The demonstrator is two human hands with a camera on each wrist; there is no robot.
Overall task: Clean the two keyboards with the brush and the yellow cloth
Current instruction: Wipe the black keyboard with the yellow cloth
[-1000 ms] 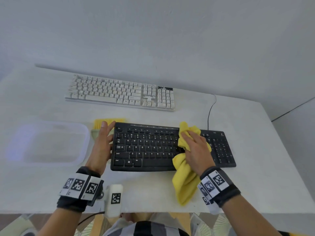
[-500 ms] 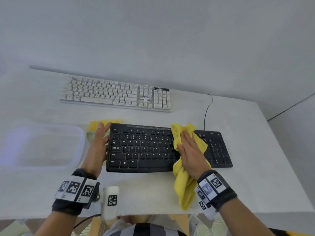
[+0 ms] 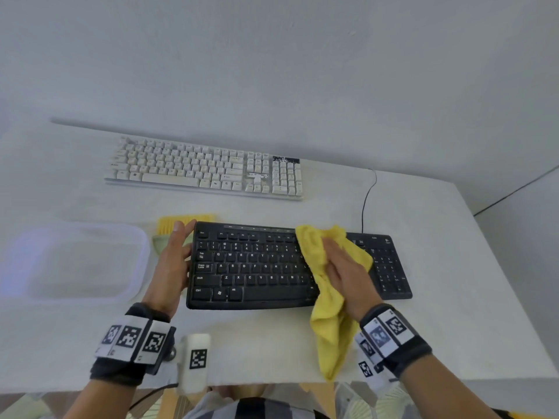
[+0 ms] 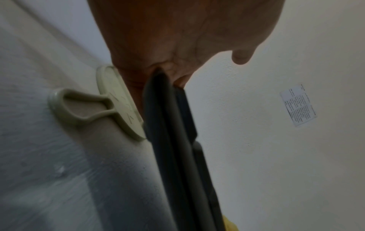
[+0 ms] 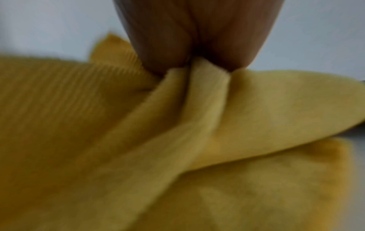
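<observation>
Head view: we press the yellow cloth (image 3: 329, 267) flat onto the black keyboard (image 3: 257, 264) with our right hand (image 3: 348, 273), its fingers laid straight over the fabric between the letter block and the number pad; a loose tail of cloth hangs toward the near table (image 3: 453, 297) edge. Our left hand (image 3: 174, 261) rests against the keyboard's left end with fingers extended, and in the left wrist view the edge sits in the crook of the thumb, steadying rather than clutching it. The right wrist view shows only bunched cloth under the fingers.

We judge the step in hand to be wiping the black keyboard. The next move, as we read it, calls for steady sideways strokes over the remaining keys while the left hand braces the board.

Count: two keyboards, the black one near and the white keyboard (image 3: 205, 170) behind it, untouched by either hand; one cloth; one brush (image 3: 169, 226), lying just beside the left hand; one clear container (image 3: 72, 261) at left.
</observation>
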